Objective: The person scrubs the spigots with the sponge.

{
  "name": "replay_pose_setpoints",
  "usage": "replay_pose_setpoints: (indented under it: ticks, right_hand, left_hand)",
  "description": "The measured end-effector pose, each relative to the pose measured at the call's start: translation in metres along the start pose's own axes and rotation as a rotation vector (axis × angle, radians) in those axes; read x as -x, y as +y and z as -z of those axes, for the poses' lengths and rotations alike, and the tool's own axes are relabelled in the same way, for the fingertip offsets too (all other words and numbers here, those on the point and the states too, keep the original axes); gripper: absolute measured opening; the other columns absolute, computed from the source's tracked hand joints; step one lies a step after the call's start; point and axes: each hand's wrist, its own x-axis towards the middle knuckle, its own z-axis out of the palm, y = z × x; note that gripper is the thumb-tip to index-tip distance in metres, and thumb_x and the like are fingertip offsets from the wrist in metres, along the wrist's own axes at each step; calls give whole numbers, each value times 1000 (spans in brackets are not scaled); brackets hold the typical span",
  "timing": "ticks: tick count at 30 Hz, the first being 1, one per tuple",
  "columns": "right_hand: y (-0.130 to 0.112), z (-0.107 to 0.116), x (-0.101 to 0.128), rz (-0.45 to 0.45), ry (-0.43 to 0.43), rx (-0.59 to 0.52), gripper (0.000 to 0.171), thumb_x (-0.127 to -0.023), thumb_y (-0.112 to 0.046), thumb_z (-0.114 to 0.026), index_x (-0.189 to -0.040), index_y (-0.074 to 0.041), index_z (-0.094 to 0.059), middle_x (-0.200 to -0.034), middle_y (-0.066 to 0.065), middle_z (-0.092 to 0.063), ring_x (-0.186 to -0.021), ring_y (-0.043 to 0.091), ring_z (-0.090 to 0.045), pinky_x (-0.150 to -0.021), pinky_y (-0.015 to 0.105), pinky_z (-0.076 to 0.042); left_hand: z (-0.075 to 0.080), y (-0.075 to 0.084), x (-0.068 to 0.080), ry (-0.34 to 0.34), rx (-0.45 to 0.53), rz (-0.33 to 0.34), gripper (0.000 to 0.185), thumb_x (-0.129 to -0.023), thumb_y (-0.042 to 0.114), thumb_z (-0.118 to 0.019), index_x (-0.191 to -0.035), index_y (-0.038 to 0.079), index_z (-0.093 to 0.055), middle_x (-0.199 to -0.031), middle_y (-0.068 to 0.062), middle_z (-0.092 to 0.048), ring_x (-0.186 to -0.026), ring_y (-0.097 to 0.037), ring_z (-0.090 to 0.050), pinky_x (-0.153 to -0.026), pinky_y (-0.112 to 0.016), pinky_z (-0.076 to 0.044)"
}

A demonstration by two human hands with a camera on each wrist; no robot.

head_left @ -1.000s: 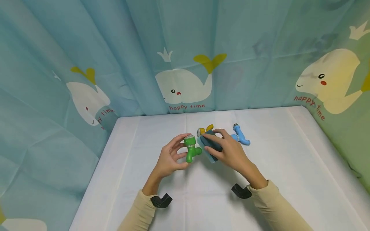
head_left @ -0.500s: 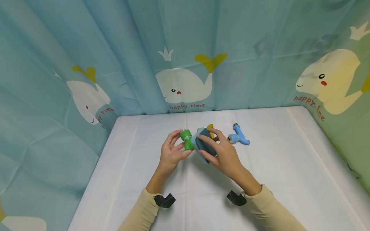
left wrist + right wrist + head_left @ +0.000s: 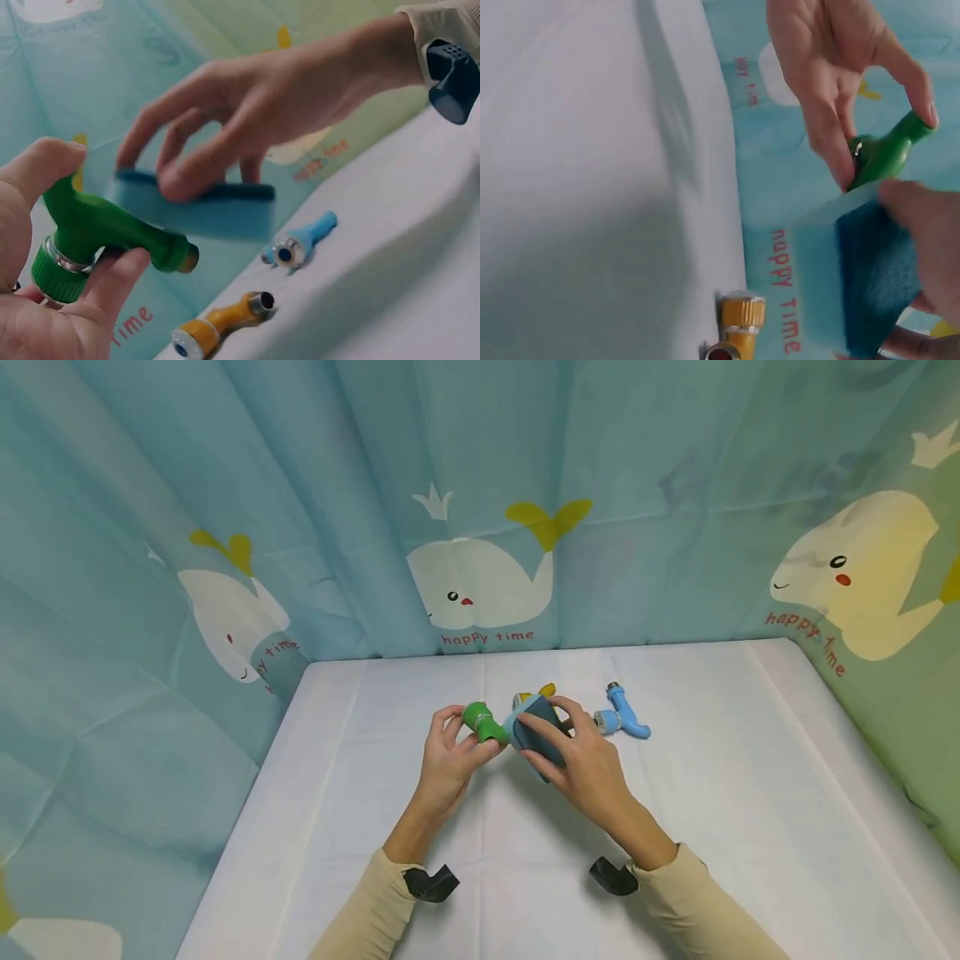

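Note:
My left hand (image 3: 444, 770) grips a green faucet (image 3: 478, 720) above the table, fingers and thumb at its two ends. The faucet is tilted; its threaded inlet (image 3: 192, 259) shows in the left wrist view. A two-layer blue sponge (image 3: 543, 725), dark on one face and light on the other, is pinched by my right hand (image 3: 588, 770). In the head view the sponge's light side meets the faucet's spout side, and it hides part of the faucet in the right wrist view. Behind the sponge lies a yellow faucet (image 3: 225, 322), partly covered in the head view.
A light blue faucet (image 3: 626, 718) lies on the white-covered table (image 3: 712, 760), right of the yellow one. A teal curtain (image 3: 322, 568) printed with whales hangs around the table's back and sides. Each wrist carries a black camera mount (image 3: 431, 883).
My left hand has tilted the green faucet over from upright and raised it slightly. My right hand has brought the sponge left against it, uncovering more of the light blue faucet.

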Motion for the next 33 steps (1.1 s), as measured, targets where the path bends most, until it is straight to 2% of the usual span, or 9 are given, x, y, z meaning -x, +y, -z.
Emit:
replay_pose_setpoints:
  ticks: [2,5,9,13,18,22,25,30,33]
  right_hand:
    - [-1,0,0,0,21,-25,57,-80,-28,-90,-132,-23,-69,-136,21,-55,-92,32,-67,-51,40,-57]
    - [-3,-2,-2,21,19,-43,56,-84,-32,-87,-136,-25,-67,-137,21,-54,-94,32,-66,-55,39,-59]
    - [1,-3,0,4,3,70,54,-83,-32,-88,-133,-25,-70,-135,23,-55,-92,36,-63,-54,45,-58]
    - [3,-2,2,-33,5,138,51,-81,-31,-90,-128,-25,-72,-133,21,-56,-89,37,-62,-49,45,-55]
    - [-4,-2,-2,-14,-13,92,51,-86,-37,-85,-133,-26,-69,-137,22,-55,-96,37,-63,-52,45,-59]
    - [1,-5,0,-74,-35,158,49,-85,-33,-87,-130,-27,-71,-134,21,-56,-93,39,-63,-50,46,-57]
    - [7,-3,1,-121,-32,209,49,-83,-31,-88,-128,-27,-71,-132,20,-56,-88,38,-62,-47,46,-55]
    - [0,-1,-2,-65,2,171,48,-84,-35,-87,-129,-26,-71,-133,22,-56,-88,39,-62,-49,46,-57]
    - [0,-3,-2,-60,-16,174,48,-85,-35,-86,-130,-26,-71,-134,23,-56,-89,39,-62,-50,47,-58]
  left_hand:
    - [-1,-2,0,24,19,16,70,-86,-18,-65,-142,3,-29,-151,-19,-39,-114,-24,-64,-91,-36,-59]
    - [-5,-3,-1,41,33,27,75,-89,-12,-66,-151,2,-27,-152,-20,-39,-116,-23,-64,-91,-35,-59]
    - [-10,-3,1,65,48,35,83,-90,-7,-69,-159,1,-24,-156,-21,-34,-125,-29,-58,-97,-40,-56]
    - [-11,-5,2,110,53,24,80,-89,-10,-67,-157,-2,-26,-157,-21,-31,-133,-40,-50,-99,-43,-54]
    - [-13,-6,1,119,31,12,77,-90,-10,-66,-156,-1,-28,-155,-22,-35,-126,-32,-56,-97,-39,-56]
    - [-15,-5,2,139,63,-7,78,-89,-13,-64,-156,-1,-26,-153,-22,-35,-127,-34,-55,-98,-43,-54]
    - [-15,-5,2,183,88,-13,74,-89,-14,-63,-153,-3,-28,-149,-22,-37,-127,-37,-55,-98,-46,-54]
    - [-12,-4,0,222,102,-7,68,-92,-8,-65,-151,-1,-32,-142,-21,-43,-120,-33,-62,-97,-47,-55]
    - [-13,-3,0,220,107,-4,69,-91,-8,-66,-151,-1,-31,-142,-21,-43,-119,-33,-62,-97,-47,-55]
